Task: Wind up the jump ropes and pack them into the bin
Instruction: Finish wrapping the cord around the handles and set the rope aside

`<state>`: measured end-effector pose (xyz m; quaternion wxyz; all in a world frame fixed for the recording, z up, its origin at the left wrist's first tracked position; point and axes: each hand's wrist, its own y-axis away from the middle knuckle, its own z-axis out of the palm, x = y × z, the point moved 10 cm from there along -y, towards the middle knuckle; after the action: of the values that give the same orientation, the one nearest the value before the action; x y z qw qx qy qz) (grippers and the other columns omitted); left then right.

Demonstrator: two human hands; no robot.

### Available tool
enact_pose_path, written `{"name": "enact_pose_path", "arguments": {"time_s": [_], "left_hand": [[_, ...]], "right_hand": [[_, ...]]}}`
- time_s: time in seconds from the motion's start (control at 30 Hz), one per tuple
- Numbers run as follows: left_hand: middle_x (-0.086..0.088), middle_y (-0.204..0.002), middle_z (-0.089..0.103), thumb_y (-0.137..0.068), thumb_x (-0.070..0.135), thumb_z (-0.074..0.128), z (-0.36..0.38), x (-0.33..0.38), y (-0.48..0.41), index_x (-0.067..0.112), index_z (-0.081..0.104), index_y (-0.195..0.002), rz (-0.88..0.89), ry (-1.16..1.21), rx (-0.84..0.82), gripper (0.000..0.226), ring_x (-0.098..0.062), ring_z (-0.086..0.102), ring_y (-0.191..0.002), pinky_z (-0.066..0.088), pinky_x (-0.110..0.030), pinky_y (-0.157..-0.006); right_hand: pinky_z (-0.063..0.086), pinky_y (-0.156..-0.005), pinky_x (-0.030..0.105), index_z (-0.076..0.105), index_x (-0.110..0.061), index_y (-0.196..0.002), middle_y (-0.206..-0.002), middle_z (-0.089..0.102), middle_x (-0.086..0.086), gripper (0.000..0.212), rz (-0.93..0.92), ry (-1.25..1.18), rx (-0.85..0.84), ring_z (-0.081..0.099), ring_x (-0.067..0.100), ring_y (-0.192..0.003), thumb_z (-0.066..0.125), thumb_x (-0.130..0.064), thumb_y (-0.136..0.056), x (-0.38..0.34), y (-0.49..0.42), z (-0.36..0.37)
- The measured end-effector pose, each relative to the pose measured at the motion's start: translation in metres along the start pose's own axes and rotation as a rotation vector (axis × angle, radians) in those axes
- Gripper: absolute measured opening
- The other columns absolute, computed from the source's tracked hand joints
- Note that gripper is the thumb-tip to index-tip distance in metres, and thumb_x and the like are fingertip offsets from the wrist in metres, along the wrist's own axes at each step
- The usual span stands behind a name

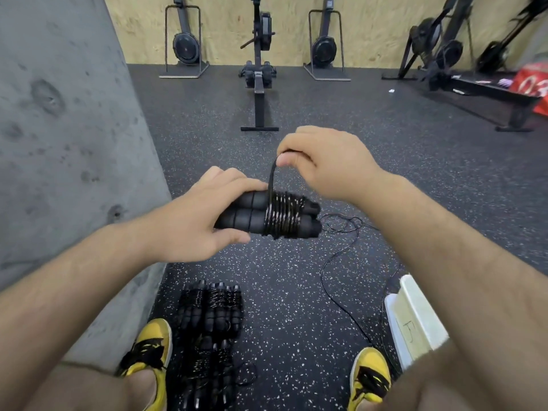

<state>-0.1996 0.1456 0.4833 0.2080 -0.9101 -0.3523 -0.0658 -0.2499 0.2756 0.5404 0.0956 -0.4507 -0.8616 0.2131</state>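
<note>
While winding: left hand (204,221) clamps paired black foam handles (243,215); right hand (320,161) pinches black cord (271,176) just above the coil.
Done: wound black rope bundles (210,315) on floor below the grip.
Left: loose thin cord (338,253) trailing right; white plastic bin (415,318) lower right, contents hidden.
Obstacles: grey concrete pillar (59,143) close left.
</note>
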Motion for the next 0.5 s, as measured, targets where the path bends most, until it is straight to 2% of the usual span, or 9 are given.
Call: {"name": "enact_pose_path", "arguments": {"time_s": [0.13, 0.17, 0.23, 0.27, 0.3, 0.33, 0.37, 0.4, 0.5], "left_hand": [[0.017, -0.129, 0.046, -0.082, 0.031, 0.074, -0.017, 0.026, 0.005, 0.025, 0.038, -0.145, 0.005, 0.179, 0.084, 0.072, -0.011, 0.044, -0.124, 0.033, -0.018, -0.105], [0.016, -0.132, 0.046, -0.084, 0.034, 0.073, -0.018, 0.029, 0.004, 0.025, 0.038, -0.145, 0.004, 0.228, 0.111, 0.071, -0.012, 0.044, -0.127, 0.032, -0.018, -0.106], [0.012, -0.136, 0.047, -0.084, 0.04, 0.069, -0.024, 0.027, 0.002, 0.025, 0.038, -0.144, -0.008, 0.275, 0.188, 0.07, -0.014, 0.044, -0.131, 0.032, -0.021, -0.11], [0.011, -0.135, 0.047, -0.083, 0.043, 0.067, -0.028, 0.023, 0.0, 0.025, 0.038, -0.144, -0.019, 0.251, 0.232, 0.07, -0.013, 0.044, -0.131, 0.031, -0.022, -0.111], [0.009, -0.132, 0.047, -0.082, 0.044, 0.065, -0.031, 0.017, -0.002, 0.026, 0.038, -0.143, -0.036, 0.206, 0.262, 0.07, -0.015, 0.044, -0.128, 0.032, -0.024, -0.109], [0.007, -0.13, 0.048, -0.081, 0.046, 0.064, -0.032, 0.008, -0.003, 0.026, 0.037, -0.142, -0.059, 0.152, 0.277, 0.07, -0.017, 0.044, -0.123, 0.033, -0.027, -0.107], [0.004, -0.129, 0.047, -0.081, 0.046, 0.063, -0.032, -0.003, -0.005, 0.025, 0.036, -0.142, -0.089, 0.09, 0.277, 0.07, -0.019, 0.043, -0.119, 0.033, -0.03, -0.104], [0.0, -0.129, 0.047, -0.082, 0.045, 0.064, -0.031, -0.016, -0.006, 0.022, 0.036, -0.142, -0.122, 0.023, 0.267, 0.071, -0.021, 0.041, -0.116, 0.033, -0.033, -0.102], [-0.007, -0.126, 0.048, -0.083, 0.033, 0.074, -0.029, -0.051, -0.005, 0.012, 0.042, -0.143, -0.217, -0.103, 0.243, 0.071, -0.027, 0.041, -0.113, 0.032, -0.037, -0.101]], "right_hand": [[0.051, -0.079, 0.029, 0.067, -0.022, -0.107, -0.091, 0.064, -0.008, 0.023, -0.031, -0.117, -0.078, 0.06, 0.015, -0.088, 0.049, -0.037, -0.102, 0.008, 0.006, 0.012], [0.051, -0.08, 0.023, 0.065, -0.016, -0.115, -0.099, 0.067, -0.002, 0.026, -0.075, -0.091, -0.142, 0.061, 0.016, -0.093, 0.049, -0.032, -0.103, 0.0, 0.01, 0.024], [0.049, -0.086, 0.027, 0.057, -0.001, -0.128, -0.122, 0.062, 0.014, 0.032, 0.064, -0.215, -0.354, 0.061, 0.026, -0.112, 0.046, -0.017, -0.103, -0.011, 0.021, 0.056], [0.048, -0.08, 0.033, 0.06, 0.007, -0.119, -0.115, 0.063, 0.021, 0.029, 0.208, -0.369, -0.337, 0.064, 0.033, -0.106, 0.043, -0.006, -0.099, -0.012, 0.027, 0.069], [0.044, -0.067, 0.033, 0.064, 0.009, -0.101, -0.096, 0.065, 0.024, 0.025, 0.179, -0.406, -0.312, 0.067, 0.035, -0.088, 0.041, 0.003, -0.093, -0.027, 0.028, 0.076], [0.038, -0.059, 0.029, 0.065, 0.003, -0.091, -0.082, 0.062, 0.018, 0.025, 0.213, -0.52, -0.303, 0.063, 0.03, -0.076, 0.039, 0.003, -0.092, -0.036, 0.027, 0.083], [0.035, -0.061, 0.027, 0.063, -0.006, -0.093, -0.082, 0.057, 0.007, 0.025, 0.233, -0.5, -0.314, 0.057, 0.025, -0.076, 0.038, -0.002, -0.097, -0.046, 0.027, 0.084], [0.035, -0.064, 0.027, 0.058, -0.014, -0.098, -0.085, 0.054, 0.001, 0.022, 0.139, -0.428, -0.233, 0.053, 0.023, -0.08, 0.037, -0.01, -0.102, -0.057, 0.023, 0.078], [0.039, -0.063, 0.032, 0.053, -0.01, -0.101, -0.092, 0.058, 0.007, 0.024, 0.203, -0.379, -0.394, 0.055, 0.024, -0.082, 0.034, -0.024, -0.107, -0.066, 0.033, 0.098]]}}
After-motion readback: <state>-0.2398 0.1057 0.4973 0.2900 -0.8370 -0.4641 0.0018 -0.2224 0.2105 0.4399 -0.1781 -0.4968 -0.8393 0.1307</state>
